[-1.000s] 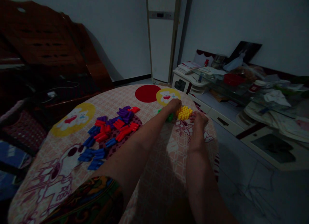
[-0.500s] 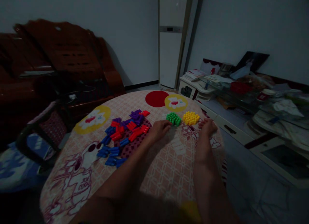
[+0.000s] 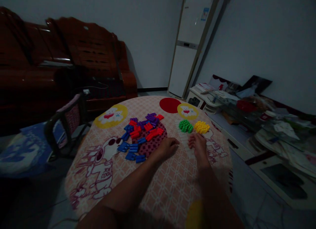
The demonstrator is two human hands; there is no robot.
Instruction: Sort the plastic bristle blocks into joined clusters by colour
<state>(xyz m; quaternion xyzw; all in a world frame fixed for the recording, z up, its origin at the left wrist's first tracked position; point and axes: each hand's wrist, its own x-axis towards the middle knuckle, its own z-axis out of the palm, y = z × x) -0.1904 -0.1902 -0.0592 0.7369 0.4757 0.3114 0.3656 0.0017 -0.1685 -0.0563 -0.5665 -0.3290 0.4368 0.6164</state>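
Note:
My left hand (image 3: 169, 146) is just above the patterned tablecloth, to the right of a spread of blue, red and purple plastic pieces. Its fingers are loosely bent and a little apart, with nothing visible in them. My right hand (image 3: 198, 145) is close in front of the bead clusters, palm turned inward, its fingers half curled and apart; I see nothing in it. Beyond the hands lie a green cluster of beads (image 3: 185, 126) and a yellow cluster of beads (image 3: 201, 127), side by side. Among the plastic pieces are blue pieces (image 3: 132, 148), red pieces (image 3: 154, 133) and purple pieces (image 3: 152, 119).
The round table (image 3: 170, 192) has a printed cloth. A chair (image 3: 71, 120) stands at its left, with a wooden bench (image 3: 86, 54) behind. Along the right wall runs a cluttered low cabinet (image 3: 237, 123). A tall white unit (image 3: 184, 64) stands in the corner.
Both hands have drawn back towards me from beside the bead clusters, and the right hand has moved left, nearer to the left hand. The view has shifted leftward and tilted.

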